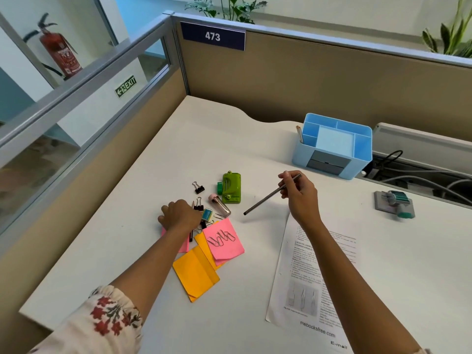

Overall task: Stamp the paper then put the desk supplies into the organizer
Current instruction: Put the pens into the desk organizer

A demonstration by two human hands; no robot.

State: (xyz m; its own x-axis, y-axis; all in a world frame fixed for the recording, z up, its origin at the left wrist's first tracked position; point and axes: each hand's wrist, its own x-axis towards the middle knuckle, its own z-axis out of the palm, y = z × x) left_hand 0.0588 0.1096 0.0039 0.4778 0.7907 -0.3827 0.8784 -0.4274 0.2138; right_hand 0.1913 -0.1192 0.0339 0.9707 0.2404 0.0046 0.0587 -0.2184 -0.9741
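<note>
My right hand (298, 192) pinches a dark pen (265, 198) and holds it above the desk, tip pointing down-left. My left hand (178, 213) reaches into the pile of supplies with curled fingers; what it grips is hidden. The pile holds black binder clips (198, 187), a green stapler (231, 187), a pink-capped clear tube (221, 204), a small blue box (207, 215) and pink sticky notes (226, 242) with paper clips on top, plus orange sticky notes (196, 274). The printed paper (314, 290) lies under my right forearm. The blue organizer (332, 146) stands at the back, with pencils in its left slot.
A grey and teal stamp on its pad (394, 203) sits at the far right. Behind it runs a cable tray (419, 175) with wires. Brown partition walls (306, 80) close the desk at the back and left.
</note>
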